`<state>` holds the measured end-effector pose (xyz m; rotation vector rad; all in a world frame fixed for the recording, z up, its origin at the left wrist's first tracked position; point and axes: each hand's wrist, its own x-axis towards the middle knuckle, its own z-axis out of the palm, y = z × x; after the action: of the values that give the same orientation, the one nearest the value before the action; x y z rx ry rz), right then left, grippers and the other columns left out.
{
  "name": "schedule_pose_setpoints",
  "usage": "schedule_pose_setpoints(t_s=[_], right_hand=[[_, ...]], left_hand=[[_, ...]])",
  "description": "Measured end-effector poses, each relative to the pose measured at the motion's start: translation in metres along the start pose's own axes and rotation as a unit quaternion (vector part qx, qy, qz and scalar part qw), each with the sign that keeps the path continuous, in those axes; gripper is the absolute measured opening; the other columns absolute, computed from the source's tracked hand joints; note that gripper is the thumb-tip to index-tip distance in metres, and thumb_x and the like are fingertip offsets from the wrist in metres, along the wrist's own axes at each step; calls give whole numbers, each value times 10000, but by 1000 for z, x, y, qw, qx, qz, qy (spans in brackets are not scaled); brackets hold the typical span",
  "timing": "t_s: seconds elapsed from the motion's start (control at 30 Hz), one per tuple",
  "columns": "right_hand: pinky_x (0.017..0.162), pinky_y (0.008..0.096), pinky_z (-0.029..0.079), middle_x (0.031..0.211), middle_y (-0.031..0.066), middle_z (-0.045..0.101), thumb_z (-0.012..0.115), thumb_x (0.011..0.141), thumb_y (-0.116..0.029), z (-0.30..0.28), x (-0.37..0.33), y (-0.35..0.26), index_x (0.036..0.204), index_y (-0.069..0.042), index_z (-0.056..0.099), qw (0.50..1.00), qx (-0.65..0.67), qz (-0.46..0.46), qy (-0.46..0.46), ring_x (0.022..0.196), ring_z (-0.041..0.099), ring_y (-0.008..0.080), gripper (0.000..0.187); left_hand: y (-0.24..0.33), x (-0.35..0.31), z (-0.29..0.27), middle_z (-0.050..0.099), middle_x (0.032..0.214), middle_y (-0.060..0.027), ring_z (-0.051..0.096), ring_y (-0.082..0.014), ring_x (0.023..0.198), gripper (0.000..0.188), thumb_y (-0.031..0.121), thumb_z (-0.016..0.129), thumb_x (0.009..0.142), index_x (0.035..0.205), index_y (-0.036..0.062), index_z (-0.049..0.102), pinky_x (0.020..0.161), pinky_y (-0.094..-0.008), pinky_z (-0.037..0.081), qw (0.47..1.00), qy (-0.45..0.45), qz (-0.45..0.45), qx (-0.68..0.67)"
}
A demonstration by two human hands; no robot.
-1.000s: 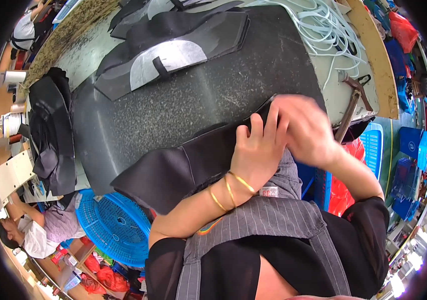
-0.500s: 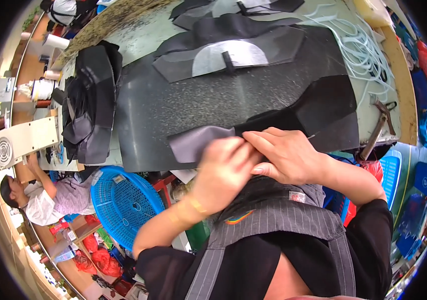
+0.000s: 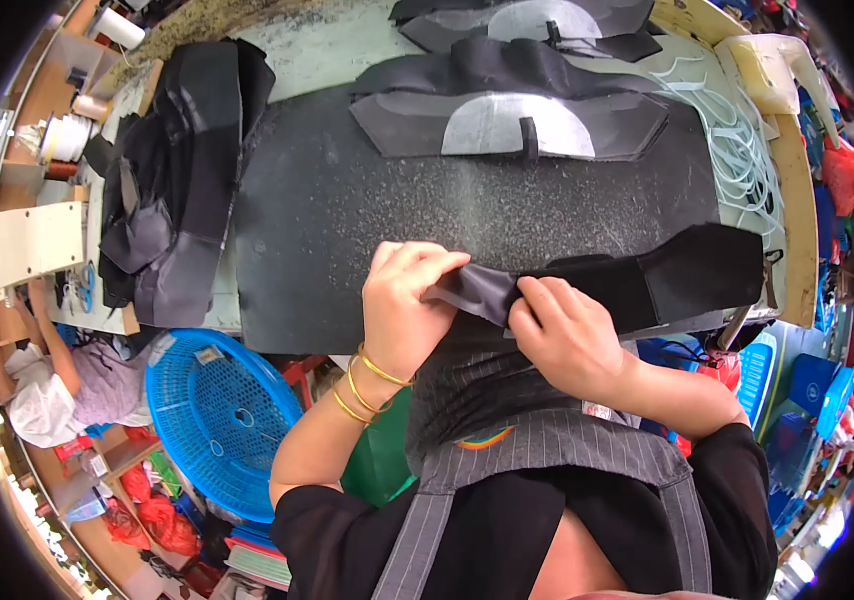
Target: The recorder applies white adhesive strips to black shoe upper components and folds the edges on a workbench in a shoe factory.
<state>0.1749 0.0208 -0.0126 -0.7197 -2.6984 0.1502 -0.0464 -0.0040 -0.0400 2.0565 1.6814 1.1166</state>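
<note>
A long black leather-like piece (image 3: 699, 278) lies along the near edge of the dark work board (image 3: 317, 250). Its left end, a shiny grey flap, is lifted off the board and bent. My left hand (image 3: 405, 305), with gold bangles on the wrist, pinches the tip of this flap between thumb and fingers. Close by on the right, my right hand (image 3: 569, 335) grips the same piece where the flap meets the matte black part. Further back on the board rests a similar black piece with a pale half-round patch (image 3: 492, 125) and a short black strap.
Another patched piece (image 3: 437, 30) lies at the back. A heap of black pieces (image 3: 187, 130) is on the left, and loose pale cords (image 3: 742, 150) are at the right. A blue basket (image 3: 237, 420) stands below the table's left edge. Beyond it, a person (image 3: 42, 385) works.
My hands have moved apart from where they overlapped. The left hand has taken hold of the flap's end and raised it. The whole view has shifted somewhat.
</note>
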Motion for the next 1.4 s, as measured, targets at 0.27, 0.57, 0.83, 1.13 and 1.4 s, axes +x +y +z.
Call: schedule_pose_setpoints(t_s=[0.27,0.57,0.83,1.13,1.4], right_hand=[[750,339,537,1029,161,620,706,690,-126,10,1,-6,1087,60,617,998,-41,27,-50,881,604,255,448],[769,313,500,927,63,486,739,719,-154,23,0,-4,1385,118,507,999,30,15,-36,845,532,189,757],[742,273,501,920,52,525,642,796,-126,25,7,-7,1331,125,562,998,53,30,-13,821,550,159,597],[747,295,498,904,30,473,769,705,-220,26,8,-8,1429,62,506,997,38,21,-56,823,532,163,821],[673,281,482,903,18,476,811,701,-346,22,20,-14,1458,19,496,995,13,36,-88,781,529,143,897]], left_hand=[[-19,17,-19,700,1046,-116,680,-220,854,322,84,659,746,1055,-2,695,694,-299,589,935,-129,277,178],[-26,29,-29,681,1010,-53,615,-274,961,395,55,717,682,1077,67,708,835,-389,540,975,-134,167,58],[-19,24,-22,671,955,-86,666,-280,849,396,-18,691,667,1058,42,678,717,-364,575,971,-122,180,96],[-27,26,-31,659,992,-105,658,-303,896,383,18,727,685,1068,34,720,787,-391,555,978,-175,106,-31],[-40,43,-45,685,958,-35,667,-205,859,328,102,681,719,1036,48,743,743,-332,565,923,-162,322,132]])
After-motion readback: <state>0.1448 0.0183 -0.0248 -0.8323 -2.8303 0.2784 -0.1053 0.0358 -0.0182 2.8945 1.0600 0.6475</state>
